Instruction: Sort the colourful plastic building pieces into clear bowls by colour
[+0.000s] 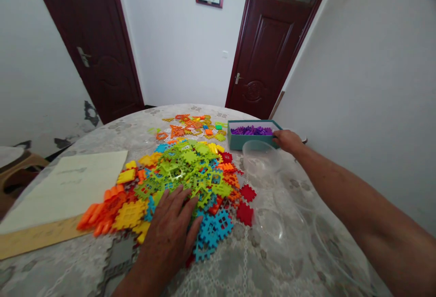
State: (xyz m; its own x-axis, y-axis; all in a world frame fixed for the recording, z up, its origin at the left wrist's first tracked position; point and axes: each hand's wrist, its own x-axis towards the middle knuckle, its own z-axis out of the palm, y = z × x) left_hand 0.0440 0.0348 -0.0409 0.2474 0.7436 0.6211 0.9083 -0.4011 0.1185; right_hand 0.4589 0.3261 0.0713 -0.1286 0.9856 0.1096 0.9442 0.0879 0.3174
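Observation:
My left hand (170, 229) lies flat, fingers stretched out, on the near edge of a heap of flat plastic building tiles (180, 174) in green, yellow, orange, blue and red. My right hand (288, 141) reaches far out to the right corner of a teal box (238, 142) that holds purple pieces (251, 130). Its fingers curl against the box's edge; whether they grip it I cannot tell. A clear plastic bowl (260, 158) sits just below that hand.
More clear plastic bowls (279, 229) lie to the right on the lace-covered round table (238, 269). A cream sheet (68, 188) on cardboard lies at the left. A second cluster of orange tiles (190, 126) lies farther back. Two dark doors and a wall clock stand behind.

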